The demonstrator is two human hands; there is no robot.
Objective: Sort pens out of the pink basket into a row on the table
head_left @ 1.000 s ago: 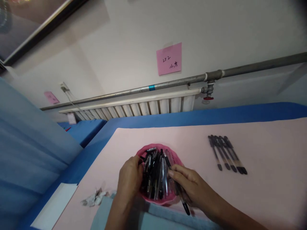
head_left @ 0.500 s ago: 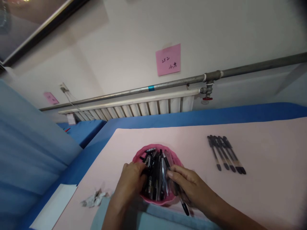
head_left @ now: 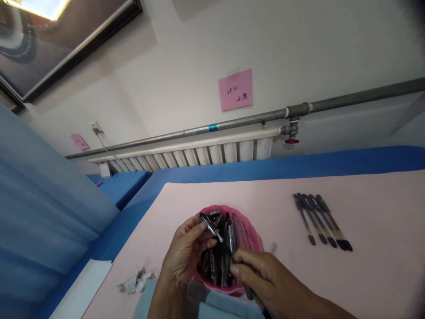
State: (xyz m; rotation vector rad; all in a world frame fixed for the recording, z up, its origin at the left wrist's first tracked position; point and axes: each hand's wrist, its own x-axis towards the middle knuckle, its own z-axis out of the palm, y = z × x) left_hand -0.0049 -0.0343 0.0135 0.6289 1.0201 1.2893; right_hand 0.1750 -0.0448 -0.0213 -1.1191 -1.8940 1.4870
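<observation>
A short silver-and-black pen part [head_left: 210, 225] is pinched between the thumb and fingers of my left hand [head_left: 187, 246], above the pink basket. My right hand [head_left: 262, 272] grips a dark pen [head_left: 227, 251] that slants up to the left. The front end of this pen meets the lower end of the pen part, or lies very close to it. Beneath both hands stands the scalloped pink basket [head_left: 254, 230], holding clear tubes, black pieces and silver parts [head_left: 212, 261]. My right hand hides part of the pen's barrel.
To the right, several dark pens [head_left: 323, 221] lie side by side on the pink sheet [head_left: 381, 212]. Crumpled white paper [head_left: 134, 282] and a white sheet [head_left: 81, 290] lie to the left. A radiator [head_left: 189, 157] and pipe run along the wall behind.
My left hand has risen out of the basket with the short pen part. My right hand has tilted the pen, bringing its front end toward that part. The view has shifted slightly.
</observation>
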